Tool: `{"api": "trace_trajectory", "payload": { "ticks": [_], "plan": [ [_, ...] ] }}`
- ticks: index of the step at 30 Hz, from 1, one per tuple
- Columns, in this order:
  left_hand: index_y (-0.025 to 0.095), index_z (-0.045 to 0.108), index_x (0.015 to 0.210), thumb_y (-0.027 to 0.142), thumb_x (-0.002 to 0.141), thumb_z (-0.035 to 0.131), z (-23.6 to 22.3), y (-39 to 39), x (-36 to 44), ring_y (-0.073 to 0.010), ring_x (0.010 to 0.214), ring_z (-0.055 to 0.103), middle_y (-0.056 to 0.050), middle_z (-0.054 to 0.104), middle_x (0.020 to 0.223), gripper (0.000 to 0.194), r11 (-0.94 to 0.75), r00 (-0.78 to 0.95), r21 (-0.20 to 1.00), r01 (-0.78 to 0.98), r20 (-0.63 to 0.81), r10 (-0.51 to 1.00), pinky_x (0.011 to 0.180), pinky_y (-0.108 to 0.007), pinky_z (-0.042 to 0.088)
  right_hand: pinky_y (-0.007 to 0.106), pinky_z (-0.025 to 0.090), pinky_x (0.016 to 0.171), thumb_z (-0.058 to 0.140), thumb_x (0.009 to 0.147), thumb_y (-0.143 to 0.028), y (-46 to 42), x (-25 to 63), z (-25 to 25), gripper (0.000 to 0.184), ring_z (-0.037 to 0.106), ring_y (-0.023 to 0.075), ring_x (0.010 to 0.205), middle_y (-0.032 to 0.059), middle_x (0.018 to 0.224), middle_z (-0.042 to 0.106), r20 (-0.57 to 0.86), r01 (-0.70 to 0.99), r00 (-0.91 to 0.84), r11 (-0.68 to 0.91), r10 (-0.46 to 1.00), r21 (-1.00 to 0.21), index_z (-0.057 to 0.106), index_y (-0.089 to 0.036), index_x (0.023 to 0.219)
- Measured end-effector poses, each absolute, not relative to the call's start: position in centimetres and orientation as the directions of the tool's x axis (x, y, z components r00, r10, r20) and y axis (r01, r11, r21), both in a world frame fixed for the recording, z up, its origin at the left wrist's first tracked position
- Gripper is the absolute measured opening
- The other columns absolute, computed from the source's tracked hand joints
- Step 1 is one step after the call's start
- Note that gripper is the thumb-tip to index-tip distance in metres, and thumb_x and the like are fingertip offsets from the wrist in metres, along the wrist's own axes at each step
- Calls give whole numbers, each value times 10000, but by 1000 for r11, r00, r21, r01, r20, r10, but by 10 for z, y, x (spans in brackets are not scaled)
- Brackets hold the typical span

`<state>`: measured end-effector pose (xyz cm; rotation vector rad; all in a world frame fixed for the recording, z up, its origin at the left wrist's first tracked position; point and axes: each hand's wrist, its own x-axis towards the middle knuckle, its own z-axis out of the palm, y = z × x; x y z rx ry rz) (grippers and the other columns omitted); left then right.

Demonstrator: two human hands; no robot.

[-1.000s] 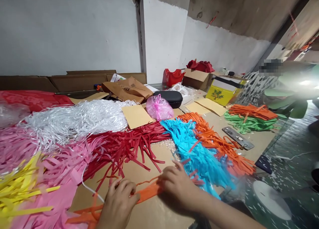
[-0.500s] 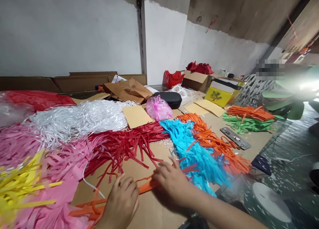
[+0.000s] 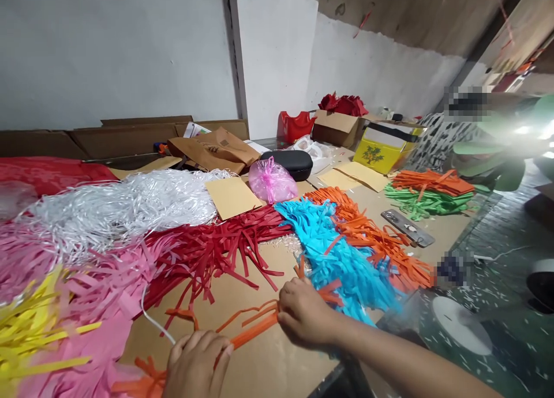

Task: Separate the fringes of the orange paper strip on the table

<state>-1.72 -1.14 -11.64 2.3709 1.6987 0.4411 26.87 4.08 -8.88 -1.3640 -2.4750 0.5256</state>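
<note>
An orange fabric strip (image 3: 255, 331) is stretched between my two hands, just above the brown cardboard (image 3: 268, 369). My left hand (image 3: 197, 360) is closed around its near end, with more orange pieces (image 3: 141, 379) sticking out to the left. The far end is gripped by my right hand (image 3: 306, 312), and orange ends poke out beyond its fingers. A thin loose orange strand (image 3: 246, 312) bows up beside the taut strip. Close to my right hand lies a bundle of blue fringe (image 3: 329, 254). A white cord (image 3: 152, 314) runs toward my left hand.
Dark red fringe (image 3: 216, 242), pink fringe (image 3: 104, 305), yellow strips (image 3: 30, 323) and white strands (image 3: 125, 207) spread over the left. Orange fringe (image 3: 367, 236) and a phone (image 3: 407, 228) lie on the right. A pink bag (image 3: 272, 181) and a black case (image 3: 289, 164) sit behind; a fan (image 3: 497, 150) stands far right.
My left hand has moved down and slightly left, while my right hand has shifted a little right. A longer stretch of the orange strip shows between them. The view has tilted slightly.
</note>
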Motion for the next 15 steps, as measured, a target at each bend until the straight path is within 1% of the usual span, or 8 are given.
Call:
{"api": "trace_trajectory", "payload": {
  "ticks": [2, 4, 6, 8, 10, 12, 14, 15],
  "plan": [
    [277, 714, 866, 346, 980, 447, -109, -8, -11, -238, 947, 665, -6, 750, 902, 298, -273, 277, 316, 908, 33, 960, 904, -442, 356, 337, 361, 839, 675, 901, -225, 43, 265, -88, 76, 548, 194, 904, 25, 925, 656, 38, 770, -503, 468, 863, -434, 669, -175, 844],
    [256, 708, 846, 319, 976, 415, -102, -3, -5, -253, 943, 660, -26, 743, 896, 326, -253, 271, 287, 924, -26, 962, 891, -456, 364, 339, 354, 826, 683, 880, -210, 47, 262, -89, 81, 551, 191, 887, 18, 895, 658, 26, 779, -494, 455, 869, -431, 670, -175, 808],
    [239, 690, 811, 284, 964, 410, -98, 2, -2, -253, 932, 658, -28, 736, 873, 322, -240, 265, 259, 936, -63, 962, 876, -455, 367, 335, 347, 793, 701, 860, -212, 50, 260, -89, 94, 554, 191, 866, 16, 863, 665, 17, 783, -493, 452, 870, -428, 672, -175, 778],
    [231, 670, 798, 254, 947, 433, -98, 5, -3, -236, 896, 656, -17, 724, 848, 281, -245, 264, 248, 937, -50, 963, 845, -434, 370, 336, 343, 772, 728, 839, -231, 51, 260, -88, 92, 556, 196, 854, 25, 863, 673, 17, 787, -491, 452, 871, -421, 678, -172, 790],
    [254, 684, 871, 213, 934, 468, -101, 4, -4, -212, 891, 652, 4, 722, 870, 229, -322, 319, 233, 918, 52, 946, 853, -419, 366, 363, 343, 811, 733, 849, -252, 49, 261, -87, 92, 557, 215, 903, 45, 939, 683, 40, 790, -488, 461, 872, -403, 689, -176, 878],
    [315, 708, 953, 135, 907, 496, -107, 0, -6, -198, 928, 644, 26, 731, 907, 282, -444, 406, 162, 881, 221, 887, 916, -425, 350, 408, 323, 878, 690, 910, -267, 45, 263, -87, 90, 545, 230, 967, 50, 1016, 687, 129, 754, -557, 565, 820, -336, 689, -198, 968],
    [335, 732, 948, 68, 866, 509, -112, -5, -4, -201, 967, 627, 30, 746, 903, 357, -533, 480, 49, 845, 371, 795, 993, -428, 317, 448, 286, 939, 612, 988, -265, 43, 266, -88, 89, 532, 219, 968, 21, 991, 699, 255, 651, -684, 729, 684, -211, 689, -223, 973],
    [316, 742, 927, 57, 848, 514, -113, -6, -2, -207, 970, 619, 23, 751, 885, 355, -557, 503, 6, 830, 424, 753, 1017, -425, 306, 464, 266, 971, 577, 1016, -253, 43, 267, -89, 135, 528, 210, 946, 6, 945, 704, 305, 591, -740, 796, 600, -133, 690, -223, 948]
  ]
}}
